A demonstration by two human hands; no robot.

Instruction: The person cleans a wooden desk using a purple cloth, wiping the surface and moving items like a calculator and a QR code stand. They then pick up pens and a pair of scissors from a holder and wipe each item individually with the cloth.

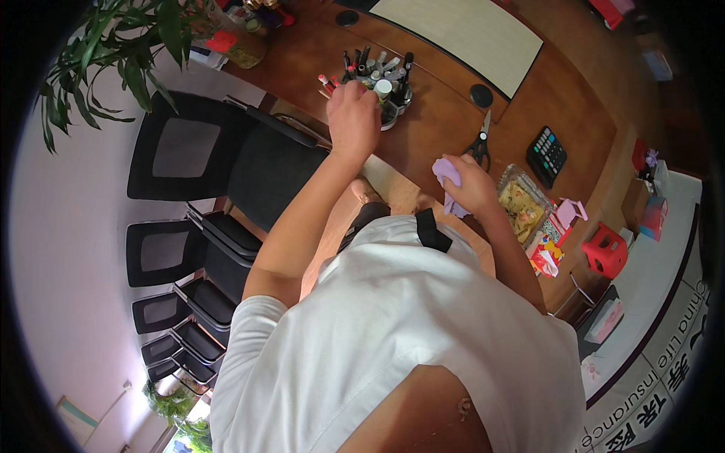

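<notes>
My left hand [355, 119] is over the near left side of a clear desk organizer [389, 116] on the wooden desk [430, 122]. The organizer is crowded with pens and markers [391, 65] and a white-capped item [383, 88]. Red-and-white pens [325, 84] stick out to the left of my fingers. What those fingers grip or touch is hidden. A crumpled lilac cloth [447, 172] is bunched in my right hand [471, 184] at the desk's near edge. Just beyond it lie black-handled scissors [480, 144], blades pointing away.
Right of the scissors are a black calculator [546, 156], a clear plastic tray [521, 206] with yellowish contents, and a pink stand [569, 213]. A desk pad [470, 34] lies farther back. Black chairs [272, 158] line the left wall; a potted plant [136, 62] overhangs there. A red stool [605, 249] stands right.
</notes>
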